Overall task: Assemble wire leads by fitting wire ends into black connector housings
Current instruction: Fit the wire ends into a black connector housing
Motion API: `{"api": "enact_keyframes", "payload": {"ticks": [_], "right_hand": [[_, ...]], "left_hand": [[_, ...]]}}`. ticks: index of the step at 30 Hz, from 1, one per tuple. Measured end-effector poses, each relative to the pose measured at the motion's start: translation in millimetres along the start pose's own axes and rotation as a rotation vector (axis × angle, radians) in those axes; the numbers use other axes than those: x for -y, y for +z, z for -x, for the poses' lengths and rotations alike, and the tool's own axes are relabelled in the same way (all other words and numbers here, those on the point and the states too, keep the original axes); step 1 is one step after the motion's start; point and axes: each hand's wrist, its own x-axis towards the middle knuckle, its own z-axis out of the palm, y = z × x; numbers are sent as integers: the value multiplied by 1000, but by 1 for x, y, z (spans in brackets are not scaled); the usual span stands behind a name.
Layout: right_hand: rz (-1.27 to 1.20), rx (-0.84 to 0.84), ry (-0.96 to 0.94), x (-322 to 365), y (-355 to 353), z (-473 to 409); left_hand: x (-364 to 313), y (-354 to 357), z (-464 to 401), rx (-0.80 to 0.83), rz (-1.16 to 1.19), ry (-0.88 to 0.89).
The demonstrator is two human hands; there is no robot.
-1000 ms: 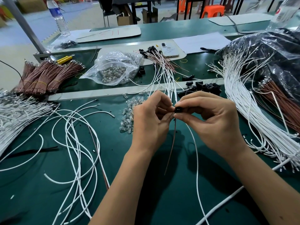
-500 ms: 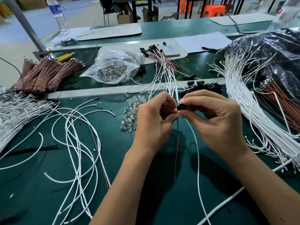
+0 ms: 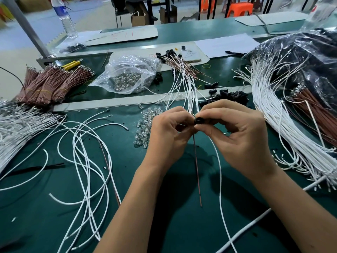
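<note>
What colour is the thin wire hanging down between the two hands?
Reddish brown wire, clearest in the head view.

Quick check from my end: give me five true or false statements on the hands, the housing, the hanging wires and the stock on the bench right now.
1. The right hand pinches a black connector housing. True.
2. The left hand lies flat on the bench. False: it is raised, fingers curled at the housing.
3. A brown wire and a white wire hang below the hands. True.
4. The clear bag of metal parts sits right of the hands. False: it lies beyond them, to the left.
5. The spare black housings are piled behind the right hand. True.
</note>
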Motion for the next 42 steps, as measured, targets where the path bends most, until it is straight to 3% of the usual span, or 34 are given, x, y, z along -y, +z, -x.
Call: {"api": "enact_keyframes", "payload": {"ticks": [5, 7, 10, 14, 18, 22, 32, 42], "right_hand": [[-124, -102, 210, -8, 6, 3], [-195, -138, 333, -13, 7, 3], [-216, -102, 368, -17, 8, 1], [-226, -73, 460, -20, 8, 3], [108, 118, 435, -21, 12, 8], [262, 304, 385, -16, 25, 6], [451, 481, 241, -9, 75, -36], [480, 556, 214, -1, 84, -41]], "left_hand": [[4, 5, 0, -7, 6, 5], [0, 9, 1, 12, 185, -118], [-5, 8, 2, -3, 353, -202], [-13, -7, -3, -197, 619, -269], [-6, -50, -6, -393, 1046, -407], [3, -72, -4, -468, 1274, -501], [-3, -45, -8, -382, 883, -624], [1, -41, -11, -474, 926, -554]]}}
